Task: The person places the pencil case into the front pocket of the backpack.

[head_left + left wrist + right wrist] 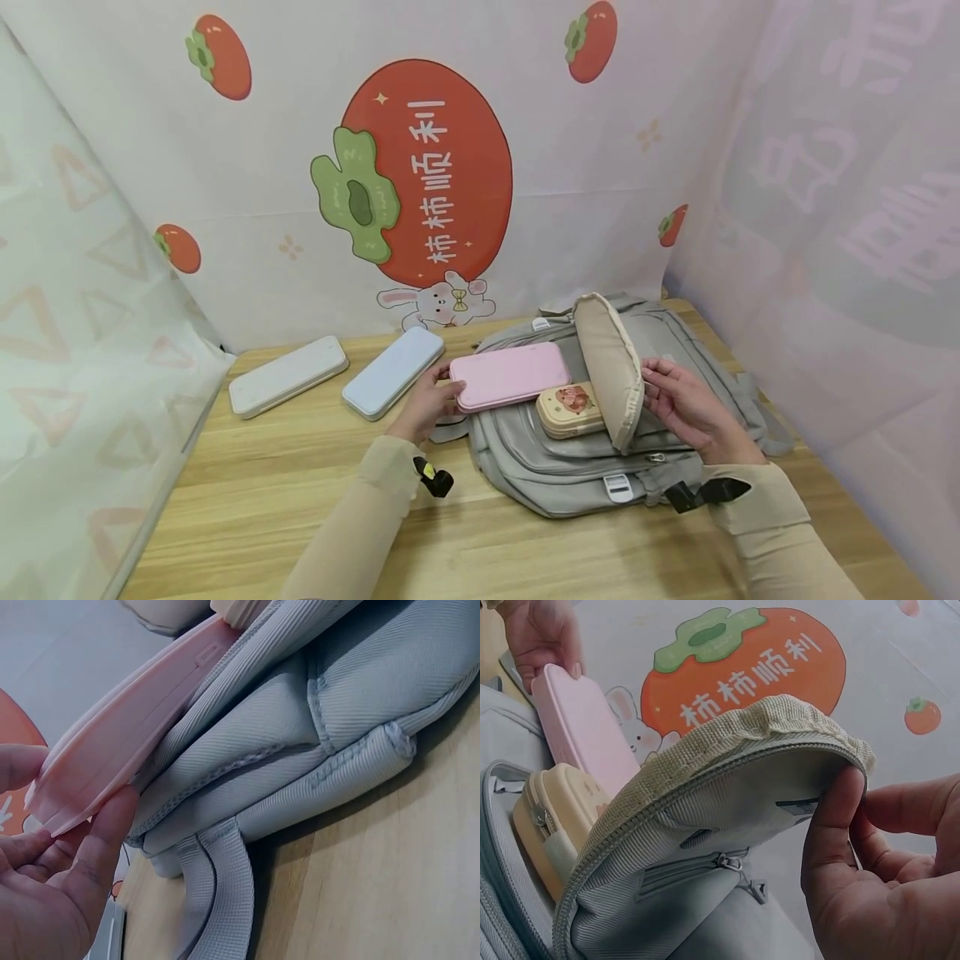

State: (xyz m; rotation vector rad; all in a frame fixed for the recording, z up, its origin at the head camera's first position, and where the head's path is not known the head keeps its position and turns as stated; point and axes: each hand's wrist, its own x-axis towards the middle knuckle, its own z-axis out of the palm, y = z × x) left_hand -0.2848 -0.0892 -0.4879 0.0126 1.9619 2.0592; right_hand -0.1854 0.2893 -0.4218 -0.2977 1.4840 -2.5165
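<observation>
My left hand (429,407) grips the left end of a flat pink case (510,375), which lies over the grey backpack (528,479). In the left wrist view, thumb and fingers pinch the edges of this pink case (112,735). My right hand (686,410) pinches the zippered rim of the backpack's beige pocket flap (606,367) and holds it raised. Seen from the right wrist, the flap's grey lining (705,847) shows a small zipped pocket. A cream pencil case (566,412) with a printed picture sits in the opening, partly hidden by the flap.
Left of the backpack, a white case (288,377) and a light blue case (393,372) lie on the wooden table (300,475). A strap (217,892) hangs from the bag's side. Printed cloth (255,167) stands behind and on both sides.
</observation>
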